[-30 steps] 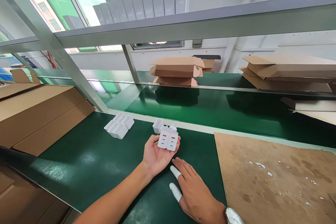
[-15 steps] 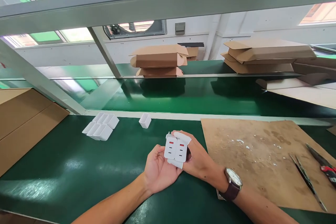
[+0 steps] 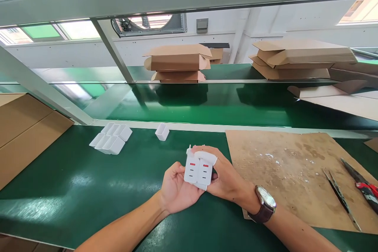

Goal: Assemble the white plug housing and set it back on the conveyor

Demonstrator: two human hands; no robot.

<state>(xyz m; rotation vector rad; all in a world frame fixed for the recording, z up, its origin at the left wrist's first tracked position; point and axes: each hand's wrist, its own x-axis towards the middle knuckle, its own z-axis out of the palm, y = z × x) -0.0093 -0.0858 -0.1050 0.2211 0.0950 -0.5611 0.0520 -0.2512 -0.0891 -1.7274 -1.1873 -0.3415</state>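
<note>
At lower centre of the frame, the left hand [image 3: 174,187] cups two white chargers [image 3: 197,170] side by side, fingers curled under them. The right hand [image 3: 226,177] closes on the pair from the right, its capped fingertips [image 3: 206,156] over their top edge. More chargers [image 3: 110,143] lie on the green belt [image 3: 73,181] to the left.
</note>
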